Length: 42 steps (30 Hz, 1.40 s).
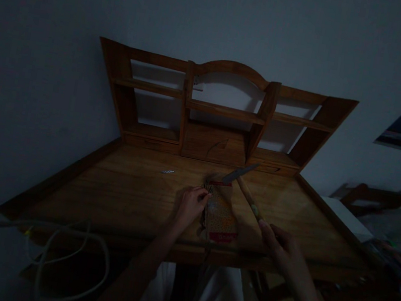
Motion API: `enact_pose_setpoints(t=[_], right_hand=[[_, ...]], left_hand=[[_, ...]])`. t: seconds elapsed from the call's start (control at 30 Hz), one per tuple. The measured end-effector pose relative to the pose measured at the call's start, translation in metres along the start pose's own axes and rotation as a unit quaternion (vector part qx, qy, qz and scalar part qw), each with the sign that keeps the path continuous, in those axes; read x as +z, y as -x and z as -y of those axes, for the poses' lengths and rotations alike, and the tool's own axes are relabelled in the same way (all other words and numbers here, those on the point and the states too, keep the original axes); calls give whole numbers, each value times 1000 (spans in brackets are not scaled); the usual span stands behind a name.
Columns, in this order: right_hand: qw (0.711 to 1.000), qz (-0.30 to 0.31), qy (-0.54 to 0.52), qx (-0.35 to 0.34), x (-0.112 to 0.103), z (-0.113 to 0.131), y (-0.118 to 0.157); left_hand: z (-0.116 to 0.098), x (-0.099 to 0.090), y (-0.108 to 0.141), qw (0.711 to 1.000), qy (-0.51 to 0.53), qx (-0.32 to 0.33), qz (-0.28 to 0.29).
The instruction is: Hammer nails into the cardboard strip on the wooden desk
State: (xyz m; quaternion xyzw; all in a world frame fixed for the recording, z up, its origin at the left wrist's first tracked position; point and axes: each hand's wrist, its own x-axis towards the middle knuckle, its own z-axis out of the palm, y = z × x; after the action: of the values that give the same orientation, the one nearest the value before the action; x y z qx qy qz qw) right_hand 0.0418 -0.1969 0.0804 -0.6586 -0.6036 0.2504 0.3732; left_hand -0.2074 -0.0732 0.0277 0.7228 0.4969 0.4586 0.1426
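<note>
My right hand (277,240) is wrapped round the wooden handle of a hammer (250,196). The hammer's long dark metal head is raised above the far end of a flat package (223,214) with a speckled brown-orange print and red bands at its ends. Over the package's left edge, my left hand (192,204) has thumb and finger pinched together. A tiny bright spot shows at the fingertips, too small to name. Dark, ragged material (204,216) lies along that left edge, partly hidden by the hand.
A wooden desk (129,195) carries a shelf unit (225,111) along its back. One small shiny strip (167,171) lies left of the package. Pale looped cable (78,238) hangs at the front left. To the right stand a chair (378,197) and a white surface (344,217).
</note>
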Motion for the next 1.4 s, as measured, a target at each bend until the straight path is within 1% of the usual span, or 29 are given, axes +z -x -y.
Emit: enact_pose_setpoints(t=[0.27, 0.4, 0.47, 0.8, 0.93, 1.13, 1.27, 1.4], right_hand=[[1000, -4, -7, 10, 1, -6, -1], [1000, -1, -4, 12, 1, -7, -2], [1000, 4, -3, 15, 1, -6, -2], [1000, 13, 6, 3, 4, -5, -4], [1000, 11, 11, 6, 5, -5, -5], [1000, 5, 3, 4, 3, -3, -5], [1000, 4, 1, -1, 3, -2, -5], [1000, 5, 2, 5, 3, 2, -5]], left_hand=[[0, -1, 1, 998, -47, 37, -2], [0, -2, 1, 997, -60, 46, 13], [0, -2, 1, 997, -61, 47, 17], [5, 0, -2, 1000, -5, 23, -3], [3, 0, -1, 1000, 11, 21, -12], [-3, -3, 0, 999, -23, 36, -24], [-1, -2, -1, 998, -41, 39, -29], [1, -2, -2, 998, -37, 44, -20]])
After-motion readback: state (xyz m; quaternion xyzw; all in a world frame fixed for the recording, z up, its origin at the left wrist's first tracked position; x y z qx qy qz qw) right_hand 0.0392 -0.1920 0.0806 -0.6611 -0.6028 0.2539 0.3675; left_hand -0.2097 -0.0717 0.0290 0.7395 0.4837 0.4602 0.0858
